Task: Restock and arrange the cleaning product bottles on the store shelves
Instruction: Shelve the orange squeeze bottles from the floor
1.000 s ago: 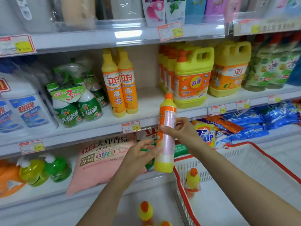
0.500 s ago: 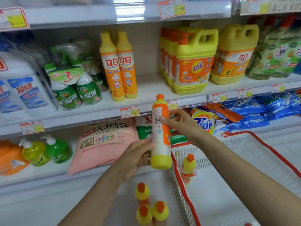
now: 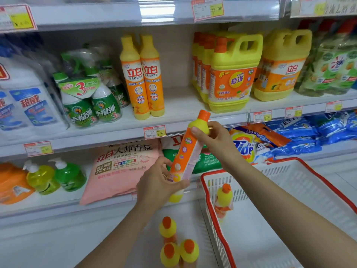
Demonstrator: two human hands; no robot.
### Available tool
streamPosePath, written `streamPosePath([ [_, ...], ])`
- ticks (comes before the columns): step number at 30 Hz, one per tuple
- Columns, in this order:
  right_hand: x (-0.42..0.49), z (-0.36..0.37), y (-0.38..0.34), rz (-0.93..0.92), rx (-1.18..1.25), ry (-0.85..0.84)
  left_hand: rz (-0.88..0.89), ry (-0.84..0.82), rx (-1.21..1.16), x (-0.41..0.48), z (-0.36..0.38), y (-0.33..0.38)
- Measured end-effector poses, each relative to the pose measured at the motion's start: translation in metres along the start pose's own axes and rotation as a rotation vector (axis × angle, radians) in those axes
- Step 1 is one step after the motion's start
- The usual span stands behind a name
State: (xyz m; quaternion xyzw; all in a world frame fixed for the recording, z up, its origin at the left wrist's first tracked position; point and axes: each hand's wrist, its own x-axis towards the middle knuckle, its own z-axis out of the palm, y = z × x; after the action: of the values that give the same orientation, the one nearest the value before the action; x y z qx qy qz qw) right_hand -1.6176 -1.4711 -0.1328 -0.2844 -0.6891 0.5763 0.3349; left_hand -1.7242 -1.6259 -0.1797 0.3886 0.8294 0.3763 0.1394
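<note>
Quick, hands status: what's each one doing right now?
Left hand: holding the lower end of the orange bottle.
Right hand: holding the same bottle near its neck.

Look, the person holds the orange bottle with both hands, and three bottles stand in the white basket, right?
No. The head view shows only one bottle in the white basket. The left hand and right hand do both hold the orange bottle.
</note>
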Motion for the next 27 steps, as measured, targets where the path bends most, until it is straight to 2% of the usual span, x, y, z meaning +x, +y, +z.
streamPosePath([
  [2, -0.001, 0.0, 0.005, -0.031, 0.019, -0.034, 0.043, -0.019, 0.004, 0.002, 0.002, -0.007],
  [5, -0.003, 0.0, 0.009, -0.089, 0.087, -0.162, 0.007, -0.245, -0.466, 0.011, -0.006, -0.014],
  [7, -0.005, 0.004, 0.013, -0.091, 0.111, -0.256, 0.027, -0.311, -0.554, 0.015, -0.008, -0.017],
  [10, -0.002, 0.012, 0.014, -0.033, 0.149, -0.342, 0.077, -0.148, -0.48, 0.021, -0.008, -0.027],
  [16, 0.014, 0.028, 0.005, -0.126, -0.104, -0.138, 0.05, 0.076, -0.185, 0.023, -0.002, -0.042],
  [18, 0.017, 0.035, 0.013, -0.182, -0.174, -0.16, 0.039, 0.05, -0.162, 0.026, 0.0, -0.05],
  [21, 0.014, 0.051, 0.029, -0.27, -0.331, -0.216, -0.014, -0.096, -0.199, 0.031, 0.001, -0.071],
  [27, -0.001, 0.082, 0.119, -0.203, -0.534, -0.388, -0.079, -0.256, -0.14, 0.022, 0.019, -0.136],
])
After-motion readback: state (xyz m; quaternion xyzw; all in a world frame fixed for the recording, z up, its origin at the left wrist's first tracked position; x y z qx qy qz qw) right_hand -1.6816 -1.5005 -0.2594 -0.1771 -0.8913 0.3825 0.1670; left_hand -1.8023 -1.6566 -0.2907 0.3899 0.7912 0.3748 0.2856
